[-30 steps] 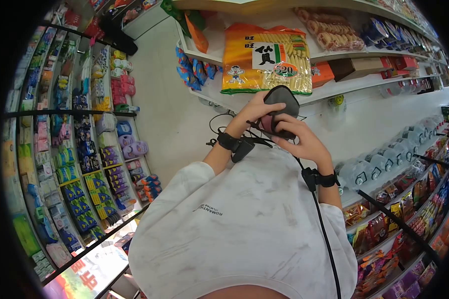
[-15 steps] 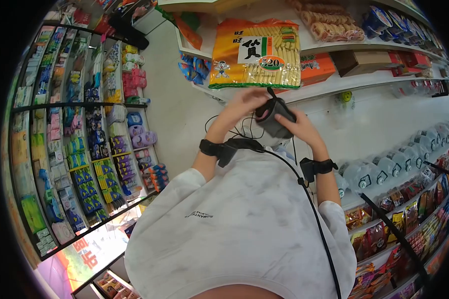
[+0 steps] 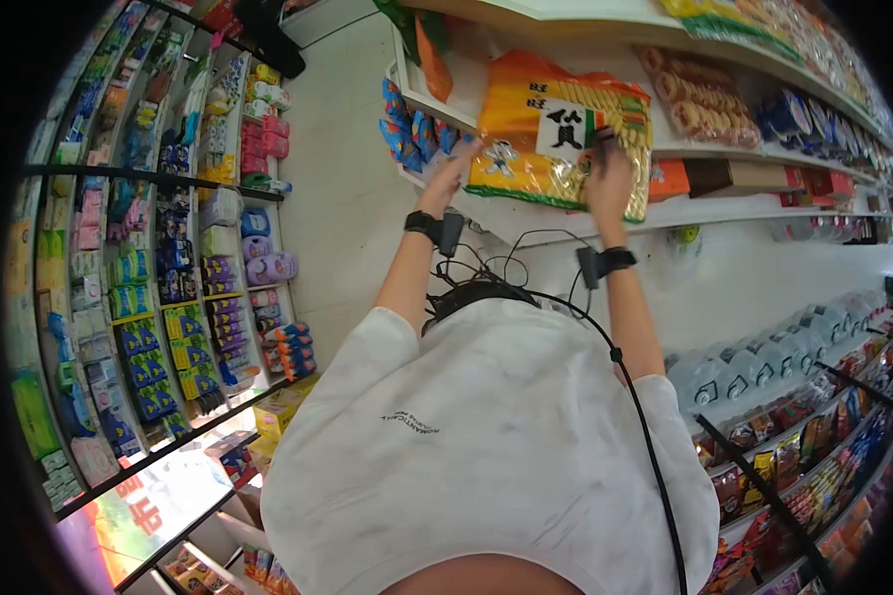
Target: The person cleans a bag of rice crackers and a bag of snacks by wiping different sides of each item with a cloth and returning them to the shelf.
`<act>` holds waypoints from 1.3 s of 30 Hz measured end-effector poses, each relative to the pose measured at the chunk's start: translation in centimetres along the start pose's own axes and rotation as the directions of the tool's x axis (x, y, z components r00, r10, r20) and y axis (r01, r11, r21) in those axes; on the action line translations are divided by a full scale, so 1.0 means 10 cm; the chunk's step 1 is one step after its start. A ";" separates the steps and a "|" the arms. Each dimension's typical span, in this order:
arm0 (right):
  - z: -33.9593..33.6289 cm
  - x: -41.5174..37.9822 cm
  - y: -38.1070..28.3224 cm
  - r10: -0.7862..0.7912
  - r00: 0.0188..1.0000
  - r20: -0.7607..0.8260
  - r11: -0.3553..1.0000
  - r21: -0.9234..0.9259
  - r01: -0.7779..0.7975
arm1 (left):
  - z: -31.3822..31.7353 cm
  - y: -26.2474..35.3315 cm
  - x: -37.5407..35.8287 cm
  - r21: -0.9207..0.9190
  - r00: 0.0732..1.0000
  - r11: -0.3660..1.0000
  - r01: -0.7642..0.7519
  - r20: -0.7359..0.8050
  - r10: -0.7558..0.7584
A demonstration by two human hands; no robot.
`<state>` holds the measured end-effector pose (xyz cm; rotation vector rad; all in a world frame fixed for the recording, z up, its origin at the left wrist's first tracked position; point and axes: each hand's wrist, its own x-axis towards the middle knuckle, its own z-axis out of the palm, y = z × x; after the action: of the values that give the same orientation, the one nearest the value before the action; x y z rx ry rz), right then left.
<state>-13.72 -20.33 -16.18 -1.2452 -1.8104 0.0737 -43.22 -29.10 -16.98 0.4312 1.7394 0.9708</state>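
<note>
A large orange and yellow bag of rice crackers (image 3: 526, 129) lies at the shelf end in front of me, its green-trimmed lower edge towards my body. My left hand (image 3: 448, 180) is at the bag's left edge with its fingers stretched out; whether it touches the plastic is hard to tell. Over the right part of the bag is my right hand (image 3: 610, 183), its fingers closed around a small dark object (image 3: 605, 142), mostly hidden by the hand. Each wrist wears a black strap with a small box.
Blue snack packets (image 3: 399, 134) hang left of the bag. Ring-shaped snacks (image 3: 695, 99) and an orange box (image 3: 669, 178) stand on the right shelves. Large water bottles (image 3: 739, 372) line the lower right. Black cables (image 3: 536, 260) loop before my chest. Stocked shelves (image 3: 169, 248) fill the left.
Both hands were together on a dark grey pouch below the bag. They have parted and moved forward, left to the bag's edge, right over the bag. The view has shifted, too.
</note>
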 end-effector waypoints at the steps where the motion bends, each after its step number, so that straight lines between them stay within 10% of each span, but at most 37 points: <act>1: 0.04 0.04 -0.40 -0.040 0.984 0.173 0.984 0.176 0.009 | 0.07 0.02 0.04 -0.159 0.985 0.986 -0.047 0.154 0.071; 3: 0.29 -0.11 -0.97 -0.280 0.913 0.296 0.959 0.117 0.257 | 0.18 -0.02 0.07 -0.477 0.876 0.877 -0.052 0.401 0.270; 6: 0.36 -0.22 -1.28 -0.510 0.733 0.450 0.860 0.266 0.435 | 0.11 -0.14 0.35 -0.518 0.839 0.834 0.190 0.526 0.135; 14: 0.44 -0.15 -0.59 0.038 0.965 0.261 0.994 -0.111 -0.009 | -0.03 -0.09 0.34 -0.469 0.653 0.757 0.455 0.754 0.074; 17: 0.57 -0.26 -1.43 -0.126 0.881 0.455 0.980 -0.079 0.181 | -0.08 -0.04 0.37 -0.478 0.610 0.712 0.514 0.787 0.088; 24: 0.21 0.06 -1.47 -0.365 0.498 0.787 0.925 0.244 0.292 | -0.18 0.18 0.22 -0.553 0.716 0.743 0.377 0.683 0.145; 27: 0.05 0.16 -1.18 -0.310 0.496 0.811 0.932 0.157 0.325 | -0.21 0.22 0.21 -0.528 0.627 0.708 0.470 0.764 0.154; 31: 0.60 0.02 -1.30 0.033 0.865 0.501 0.997 0.038 -0.060 | -0.14 0.26 0.17 -0.521 0.660 0.721 0.457 0.742 0.118; 39: 0.33 0.00 -1.63 -0.359 0.602 0.713 0.932 0.245 0.265 | -0.15 0.09 0.35 -0.560 0.723 0.708 0.431 0.683 0.100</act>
<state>-27.62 -26.90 -9.92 -0.8220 -2.6837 0.5677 -46.12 -26.75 -18.20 0.0735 0.6364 1.0639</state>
